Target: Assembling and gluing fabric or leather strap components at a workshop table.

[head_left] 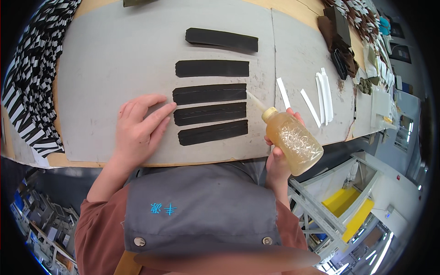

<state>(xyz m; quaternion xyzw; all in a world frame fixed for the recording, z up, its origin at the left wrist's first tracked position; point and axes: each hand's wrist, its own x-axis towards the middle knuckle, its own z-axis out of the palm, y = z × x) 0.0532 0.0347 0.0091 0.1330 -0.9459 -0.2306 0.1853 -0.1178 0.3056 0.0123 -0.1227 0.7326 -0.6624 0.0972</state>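
Several black fabric strips lie crosswise in a column on the grey tabletop, from a top strip [222, 40] down to a bottom strip [213, 133]. A thin pale line runs along the third strip [209, 94] and the fourth strip [210, 114]. My right hand [277, 156] is wrapped round a translucent squeeze bottle [295, 142] of amber liquid. The bottle is tilted, its narrow nozzle [256, 101] by the right end of the third strip; I cannot tell if they touch. With fingers stretched out, my left hand [141, 127] rests at the left ends of the third and fourth strips.
Narrow white strips [324, 98] lie right of the bottle. Piled black-and-white pieces [32, 82] line the table's left edge. Brown and dark fabric pieces [338, 39] sit at the far right. A white frame with a yellow panel [348, 206] stands beyond the table's near right edge.
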